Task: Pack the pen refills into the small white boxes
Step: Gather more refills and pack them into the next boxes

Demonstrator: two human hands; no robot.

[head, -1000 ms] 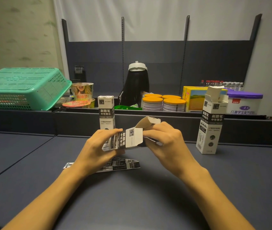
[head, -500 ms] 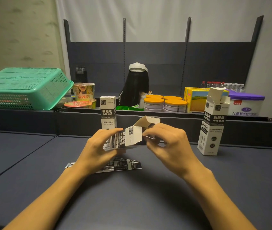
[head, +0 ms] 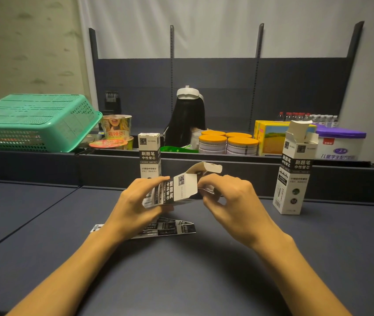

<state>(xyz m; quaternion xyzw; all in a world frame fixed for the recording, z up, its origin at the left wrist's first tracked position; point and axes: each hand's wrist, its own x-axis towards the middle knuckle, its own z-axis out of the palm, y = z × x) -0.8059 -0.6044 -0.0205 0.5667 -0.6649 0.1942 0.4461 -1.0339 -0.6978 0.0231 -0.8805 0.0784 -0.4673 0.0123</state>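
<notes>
My left hand grips a small white and black box held sideways above the table, its top flap standing open. My right hand pinches a small side flap at the box's open end. A shut box stands upright just behind my left hand. Another box with its top flaps open stands upright at the right. Flattened boxes lie on the table under my hands. I see no loose refills.
The dark table has a raised back ledge. Behind it are a green basket, noodle cups, orange-lidded tins, a yellow carton, a purple-lidded tub and a person with a white headset.
My hands and the box have stayed almost in place. My right fingers have shifted a little at the box's open end.
</notes>
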